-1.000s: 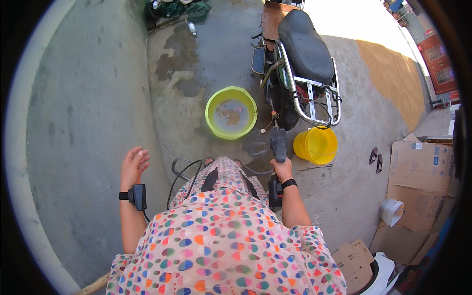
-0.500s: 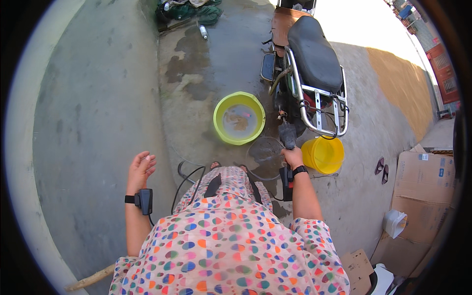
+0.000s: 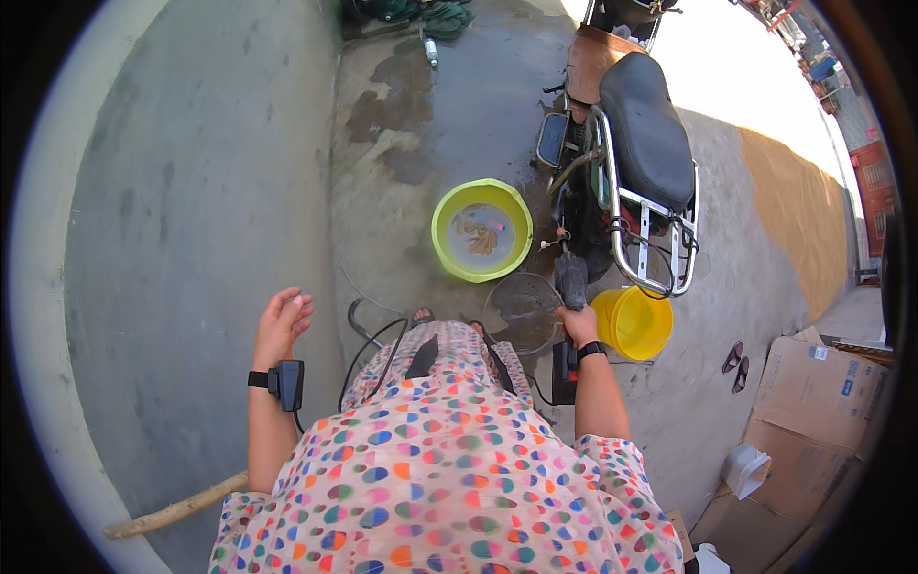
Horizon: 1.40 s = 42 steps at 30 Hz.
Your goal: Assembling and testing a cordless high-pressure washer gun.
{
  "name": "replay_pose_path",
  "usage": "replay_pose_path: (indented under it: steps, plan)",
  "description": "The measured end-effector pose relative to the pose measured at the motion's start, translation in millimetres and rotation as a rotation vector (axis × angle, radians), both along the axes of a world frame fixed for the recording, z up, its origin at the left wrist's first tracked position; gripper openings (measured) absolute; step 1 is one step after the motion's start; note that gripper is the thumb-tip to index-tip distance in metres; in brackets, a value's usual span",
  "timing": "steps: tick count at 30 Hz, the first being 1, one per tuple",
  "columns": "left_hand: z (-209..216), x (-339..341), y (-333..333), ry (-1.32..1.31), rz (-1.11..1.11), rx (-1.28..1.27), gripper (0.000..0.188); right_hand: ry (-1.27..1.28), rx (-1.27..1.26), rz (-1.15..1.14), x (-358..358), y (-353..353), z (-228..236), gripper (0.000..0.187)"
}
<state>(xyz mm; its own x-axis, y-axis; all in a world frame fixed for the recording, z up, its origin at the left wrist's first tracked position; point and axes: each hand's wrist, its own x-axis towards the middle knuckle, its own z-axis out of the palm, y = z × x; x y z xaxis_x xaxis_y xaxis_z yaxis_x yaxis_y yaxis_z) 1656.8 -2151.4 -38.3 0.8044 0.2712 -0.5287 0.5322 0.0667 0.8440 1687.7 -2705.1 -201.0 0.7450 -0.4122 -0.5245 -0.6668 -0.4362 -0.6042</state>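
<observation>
In my right hand [image 3: 579, 325] is a dark cordless spray gun [image 3: 572, 279], gripped by its handle. A block with some red sits at the gun's base beside my wrist, and its front points away from me toward the motorbike's rear. My left hand [image 3: 287, 314] is raised at the left, fingers loosely bent and apart, holding nothing. Ahead of me stands a lime-green basin [image 3: 442, 247] of cloudy water, with brownish cloth-like pieces [image 3: 482, 239] in it. Close beyond my right hand is a yellow bucket [image 3: 643, 323]. A thin clear hose [image 3: 490, 316] loops on the floor near the gun.
A motorbike [image 3: 645, 134] with a black seat and chrome rack stands at the right front. A grey wall [image 3: 201, 191] runs along the left. Slippers [image 3: 734, 366], flattened cardboard [image 3: 813, 402] and a white container [image 3: 747, 471] lie at the right. A wooden stick [image 3: 177, 507] is at lower left.
The view has turned slightly left, so basin, bucket and motorbike appear farther right. My right hand still grips the spray gun, and my left hand stays raised.
</observation>
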Motion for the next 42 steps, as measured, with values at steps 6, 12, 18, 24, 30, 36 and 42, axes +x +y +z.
replay_pose_path:
  steps: [6, 12, 18, 24, 30, 36, 42]
  plan:
    - [-1.6, 8.4, 2.3, 0.007, -0.013, -0.02, 0.04, -0.005, -0.053, -0.043, -12.7, 10.0, -18.6, 0.03]
    - [-10.7, 10.3, 10.0, 0.008, -0.022, -0.04, 0.038, 0.08, -0.006, -0.057, -24.1, 17.6, -23.2, 0.031]
    - [-14.8, 12.3, 13.3, 0.02, -0.022, -0.027, 0.038, 0.044, -0.026, -0.078, -36.7, 25.9, -20.6, 0.03]
    - [-16.6, 12.2, 22.1, 0.004, -0.023, -0.051, 0.038, 0.055, -0.041, -0.113, -48.1, 35.2, -32.5, 0.023]
    - [-20.7, 12.1, 26.9, 0.001, -0.016, -0.06, 0.038, -0.008, 0.131, -0.291, -68.7, 49.4, -29.4, 0.018]
    - [-23.1, 16.3, 26.7, -0.003, -0.021, -0.063, 0.038, -0.077, 0.175, -0.353, -67.7, 44.4, -25.4, 0.016]
    - [-24.5, 15.9, 23.4, -0.001, -0.022, -0.067, 0.038, -0.048, 0.092, -0.28, -77.3, 43.0, -36.0, 0.018]
